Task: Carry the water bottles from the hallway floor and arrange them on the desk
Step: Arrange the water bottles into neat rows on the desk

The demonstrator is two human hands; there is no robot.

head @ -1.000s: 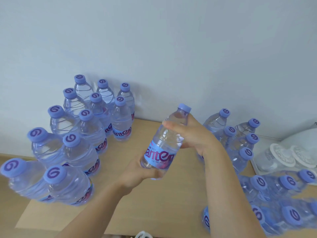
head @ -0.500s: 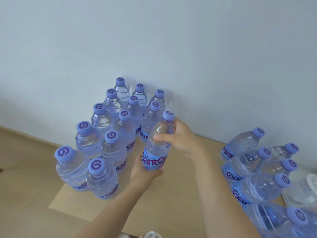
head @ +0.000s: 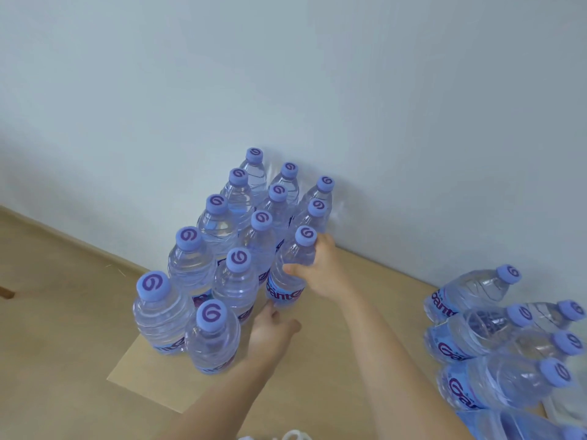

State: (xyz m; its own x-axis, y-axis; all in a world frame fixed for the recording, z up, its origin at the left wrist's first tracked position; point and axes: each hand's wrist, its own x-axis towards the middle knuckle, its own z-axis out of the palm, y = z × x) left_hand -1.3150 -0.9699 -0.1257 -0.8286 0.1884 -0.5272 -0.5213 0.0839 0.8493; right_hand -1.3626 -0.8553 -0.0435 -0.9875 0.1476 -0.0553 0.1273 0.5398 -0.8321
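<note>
On the light wooden desk (head: 349, 360) stands a tidy block of several clear water bottles (head: 235, 281) with purple caps, close to the white wall. My right hand (head: 320, 268) grips one more bottle (head: 290, 271) round its upper body, upright at the block's right side, with its base at or just above the desk. My left hand (head: 270, 328) is just below that bottle's base, fingertips reaching toward it and hidden behind it; whether they touch it is unclear.
A second group of several bottles (head: 495, 338) stands at the right edge of the view. The desk's near left corner (head: 109, 377) juts over the wooden floor (head: 47, 312). A white object (head: 295, 435) shows at the bottom edge.
The held bottle moved left and down from mid-air to the right side of the block. My left hand slid off its lower body to below its base. The view panned left.
</note>
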